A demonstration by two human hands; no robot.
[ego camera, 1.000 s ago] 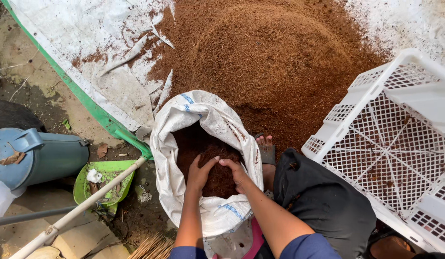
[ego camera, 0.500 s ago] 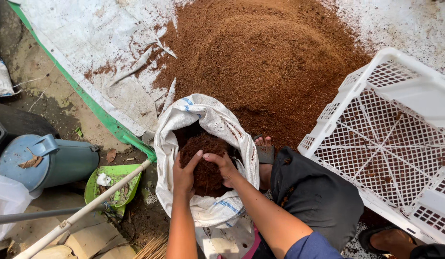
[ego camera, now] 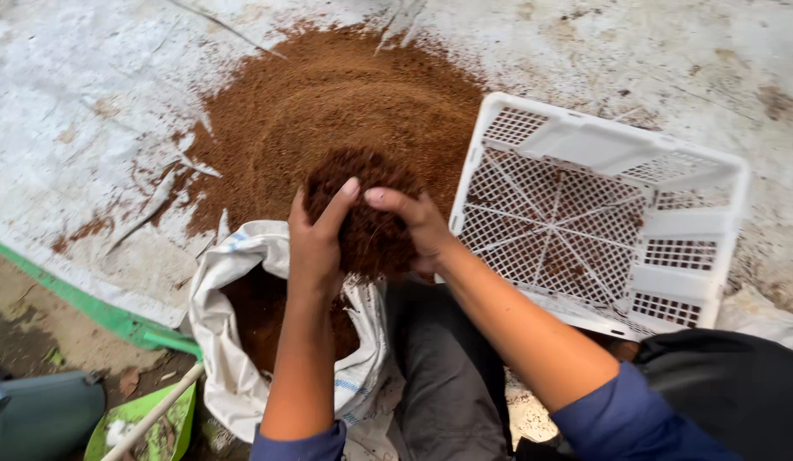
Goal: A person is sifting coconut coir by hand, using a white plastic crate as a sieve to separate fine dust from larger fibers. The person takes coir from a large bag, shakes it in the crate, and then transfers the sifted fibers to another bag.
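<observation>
On the white ground sheet (ego camera: 89,111) lies a brown heap (ego camera: 328,102). Both hands have risen out of the white sack (ego camera: 234,341): left hand (ego camera: 315,243) and right hand (ego camera: 418,226) cup a dark clump (ego camera: 366,213) together, beside the white crate (ego camera: 584,213).

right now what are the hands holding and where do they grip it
Both hands, left hand and right hand, cup a clump of dark brown fibrous soil by its opposite sides, above the open white sack.
</observation>
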